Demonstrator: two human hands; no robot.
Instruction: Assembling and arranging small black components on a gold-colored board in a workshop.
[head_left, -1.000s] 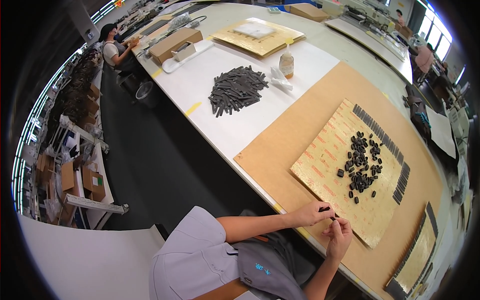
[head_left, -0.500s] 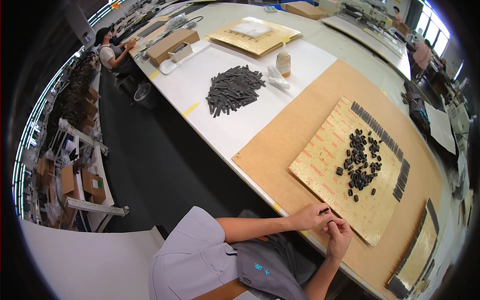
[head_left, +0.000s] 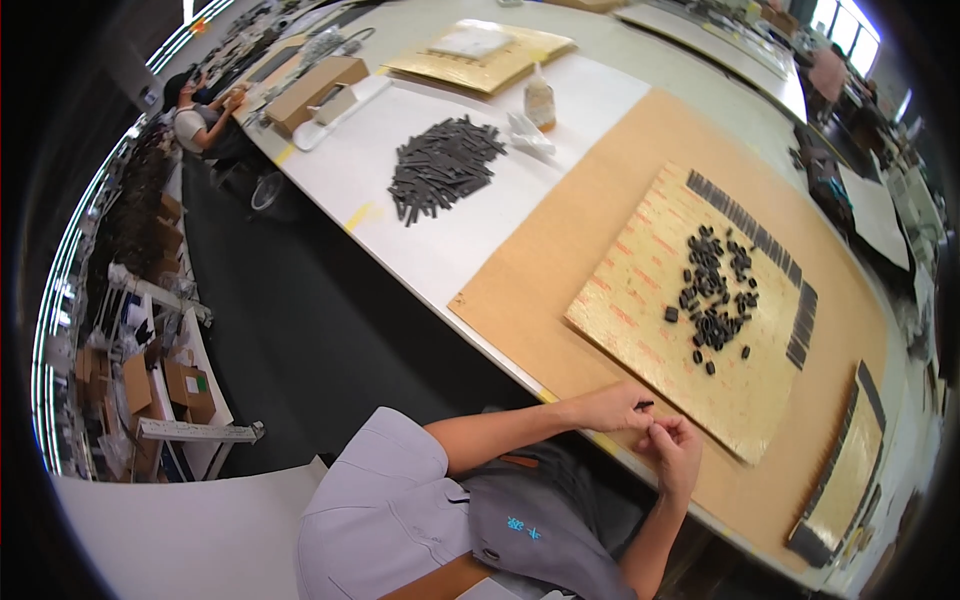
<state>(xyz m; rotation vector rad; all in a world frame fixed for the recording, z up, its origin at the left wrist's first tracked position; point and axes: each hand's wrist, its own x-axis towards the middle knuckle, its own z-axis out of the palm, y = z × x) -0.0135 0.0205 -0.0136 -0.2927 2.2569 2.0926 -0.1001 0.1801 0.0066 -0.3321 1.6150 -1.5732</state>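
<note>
Just over the table's near edge, my two hands meet with fingertips together. My left hand [head_left: 613, 408] is closed in a pinch, and the end of a small black strip [head_left: 645, 405] pokes out of its fingers. Against it my right hand [head_left: 674, 452] is pinched shut, its thumb and forefinger at the left fingertips; what lies between them is hidden. Beyond the hands is a yellowish board [head_left: 625, 290] with reddish print. On it lies a loose heap of small black loops [head_left: 715, 290]. Short black strips [head_left: 745, 225] line the board's far edge and right side.
Brown paper [head_left: 540, 290] covers the table under the board. Farther left are a pile of flat black strips [head_left: 445, 168], a squeeze bottle [head_left: 540, 103] and a cardboard box [head_left: 318, 92]. A narrow strip-edged board [head_left: 845, 470] lies at right. Another person [head_left: 205, 125] sits far left.
The whole view has shifted slightly, so the table's things appear higher and more to the left. My hands stay fingertip to fingertip, with the fingers slightly rearranged around the black strip.
</note>
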